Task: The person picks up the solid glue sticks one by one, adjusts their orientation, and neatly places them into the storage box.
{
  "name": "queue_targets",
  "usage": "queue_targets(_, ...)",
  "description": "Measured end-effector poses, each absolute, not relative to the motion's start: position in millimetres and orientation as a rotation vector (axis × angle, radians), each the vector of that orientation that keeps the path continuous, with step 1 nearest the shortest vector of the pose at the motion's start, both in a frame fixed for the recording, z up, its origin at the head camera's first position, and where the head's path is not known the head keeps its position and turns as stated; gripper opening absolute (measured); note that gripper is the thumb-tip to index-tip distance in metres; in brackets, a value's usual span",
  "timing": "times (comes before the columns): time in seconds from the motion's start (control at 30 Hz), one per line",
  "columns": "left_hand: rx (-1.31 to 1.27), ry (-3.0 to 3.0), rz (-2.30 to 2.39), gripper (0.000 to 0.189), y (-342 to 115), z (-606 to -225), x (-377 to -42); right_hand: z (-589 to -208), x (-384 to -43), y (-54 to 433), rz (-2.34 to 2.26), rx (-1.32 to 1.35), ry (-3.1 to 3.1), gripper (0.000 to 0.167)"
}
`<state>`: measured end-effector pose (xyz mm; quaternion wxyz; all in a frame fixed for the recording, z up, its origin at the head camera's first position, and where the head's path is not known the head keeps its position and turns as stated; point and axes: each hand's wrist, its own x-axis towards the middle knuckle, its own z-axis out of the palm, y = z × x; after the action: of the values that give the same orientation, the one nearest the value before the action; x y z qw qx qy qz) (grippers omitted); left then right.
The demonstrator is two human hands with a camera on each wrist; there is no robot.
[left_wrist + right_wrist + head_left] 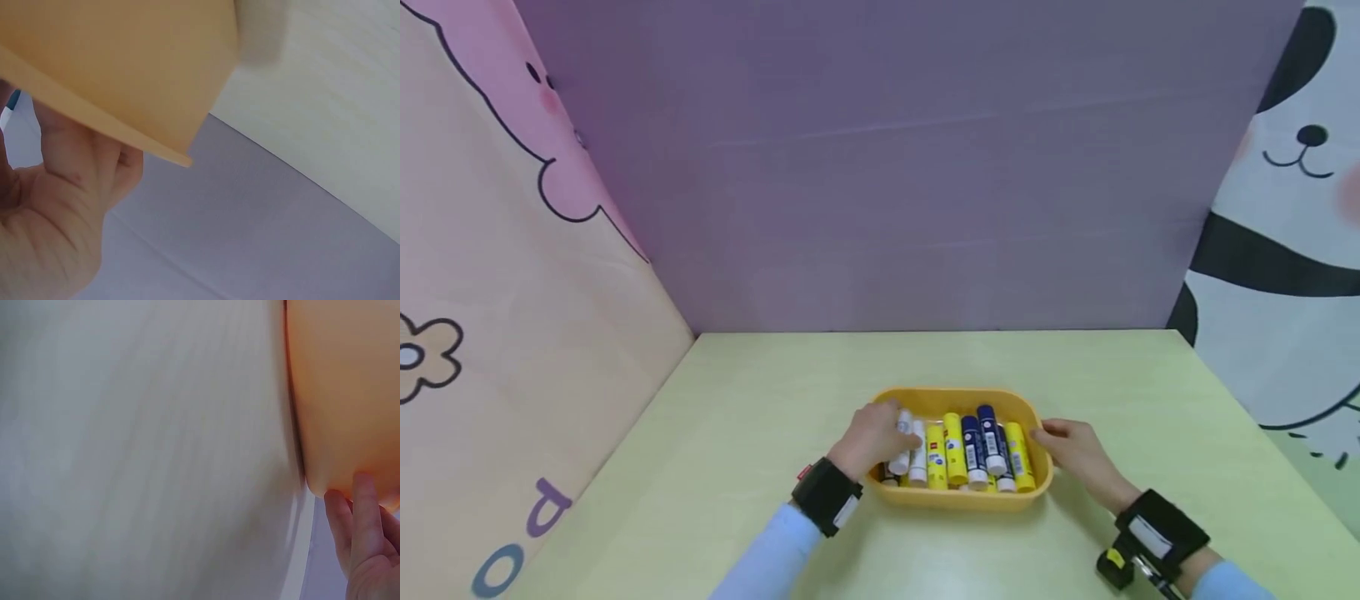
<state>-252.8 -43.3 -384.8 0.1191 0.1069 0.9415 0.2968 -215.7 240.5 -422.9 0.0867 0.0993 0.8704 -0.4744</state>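
A yellow plastic basket (951, 498) stands on the table, with white, yellow and dark blue glue sticks lying in it. My left hand (874, 435) reaches over the basket's left rim and holds a white glue stick (900, 457) at the left end. In the left wrist view the basket wall hides part of that grip. At the right rim, my right hand (1078, 454) pinches the basket's edge. Two of its fingers (366, 519) lie against the outer wall in the right wrist view; the thumb is hidden there.
Beside the white sticks lie yellow glue sticks (953, 450) and dark blue glue sticks (991, 442). The pale table (760, 383) meets a purple backdrop (880, 208) behind, with printed cloths at both sides.
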Motion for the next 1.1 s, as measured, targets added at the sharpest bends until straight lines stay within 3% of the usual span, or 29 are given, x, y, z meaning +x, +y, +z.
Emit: queue_targets(1.1, 0.251, 2.808, 0.725, 0.065, -35.3, -385.2, -259.7, -409.4, -216.5, 237.1, -1.401, 0.259, 2.607, 0.053)
